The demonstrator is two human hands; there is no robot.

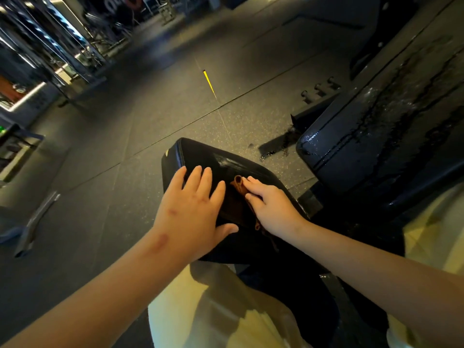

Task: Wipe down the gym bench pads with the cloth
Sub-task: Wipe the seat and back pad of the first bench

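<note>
The left grip [193, 209] lies flat with straight fingers on the small black vinyl seat pad [200, 156]. Just beside it, the right grip [273, 209] clutches a bunched brown cloth [238, 192] against the same pad. The larger black back pad [376, 136] to the right glistens wet.

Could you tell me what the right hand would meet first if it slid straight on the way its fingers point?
The bunched end of the cloth just ahead of the right hand, then probably the left hand resting flat on the seat pad.
</note>
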